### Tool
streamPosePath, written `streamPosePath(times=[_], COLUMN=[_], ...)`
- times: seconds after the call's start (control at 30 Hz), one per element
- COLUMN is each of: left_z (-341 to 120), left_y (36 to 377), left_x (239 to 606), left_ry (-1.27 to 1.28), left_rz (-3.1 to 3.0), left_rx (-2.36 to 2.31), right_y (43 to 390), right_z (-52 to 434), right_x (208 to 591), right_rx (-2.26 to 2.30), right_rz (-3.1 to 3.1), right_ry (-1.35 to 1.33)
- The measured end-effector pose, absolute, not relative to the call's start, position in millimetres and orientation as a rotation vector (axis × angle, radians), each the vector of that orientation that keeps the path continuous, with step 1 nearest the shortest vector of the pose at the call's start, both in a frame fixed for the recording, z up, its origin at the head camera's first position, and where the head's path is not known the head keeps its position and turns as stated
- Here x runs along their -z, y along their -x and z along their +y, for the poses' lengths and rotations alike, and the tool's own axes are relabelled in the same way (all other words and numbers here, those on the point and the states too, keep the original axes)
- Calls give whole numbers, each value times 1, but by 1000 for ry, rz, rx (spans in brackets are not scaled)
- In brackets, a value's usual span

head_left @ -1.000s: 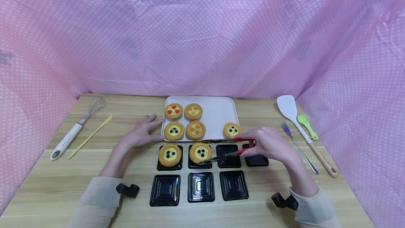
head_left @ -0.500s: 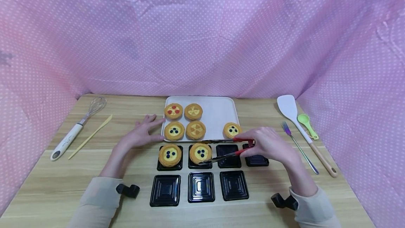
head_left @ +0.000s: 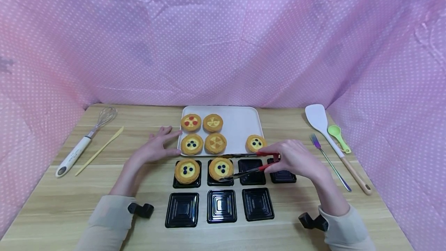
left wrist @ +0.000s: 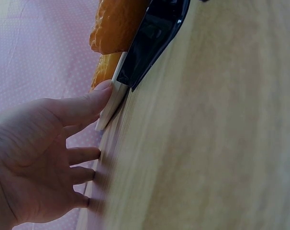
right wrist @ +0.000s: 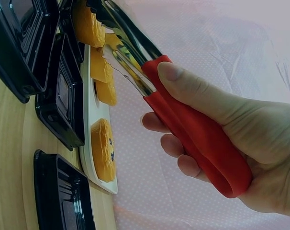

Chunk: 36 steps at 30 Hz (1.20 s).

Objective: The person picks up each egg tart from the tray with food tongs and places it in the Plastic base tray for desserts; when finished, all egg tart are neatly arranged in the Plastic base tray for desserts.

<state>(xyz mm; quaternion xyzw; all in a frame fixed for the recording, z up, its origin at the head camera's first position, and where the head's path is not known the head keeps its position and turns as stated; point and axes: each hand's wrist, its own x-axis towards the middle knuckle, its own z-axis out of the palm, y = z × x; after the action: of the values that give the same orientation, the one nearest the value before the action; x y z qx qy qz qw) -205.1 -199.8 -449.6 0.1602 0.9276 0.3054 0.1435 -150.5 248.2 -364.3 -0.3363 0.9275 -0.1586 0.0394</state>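
Observation:
My right hand [head_left: 296,159] grips red-handled tongs [right wrist: 197,129]. In the head view their tips straddle an egg tart [head_left: 221,169] with dark berries, which sits on a black square tray [head_left: 227,183]. My left hand [head_left: 155,145] lies at the left edge of the white serving tray [head_left: 240,123], fingers spread. Its thumb [left wrist: 94,101] touches the tray's side in the left wrist view. Another berry tart [head_left: 187,171] sits on the black tray to the left. On the white tray are several tarts, among them one with red toppings [head_left: 191,122] and a berry one [head_left: 255,143] at right.
Bare black trays stand in the near row, such as the middle one [head_left: 221,206], and at right of the far row [head_left: 252,172]. Left lie a whisk [head_left: 83,142] and a yellow knife [head_left: 99,150]. Right lie a white spatula [head_left: 317,118], a fork [head_left: 329,162] and a green spoon [head_left: 337,134].

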Motion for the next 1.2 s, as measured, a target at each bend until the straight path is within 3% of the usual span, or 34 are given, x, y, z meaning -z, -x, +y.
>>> streamPosePath(times=[1.2], left_z=[-200], left_y=[205], left_x=[449], left_ry=[-471], left_rz=[2679], left_rx=[-873], right_y=[152], right_z=[248], right_x=[367], right_rx=[458], right_rz=[2847], right_ry=[1033])
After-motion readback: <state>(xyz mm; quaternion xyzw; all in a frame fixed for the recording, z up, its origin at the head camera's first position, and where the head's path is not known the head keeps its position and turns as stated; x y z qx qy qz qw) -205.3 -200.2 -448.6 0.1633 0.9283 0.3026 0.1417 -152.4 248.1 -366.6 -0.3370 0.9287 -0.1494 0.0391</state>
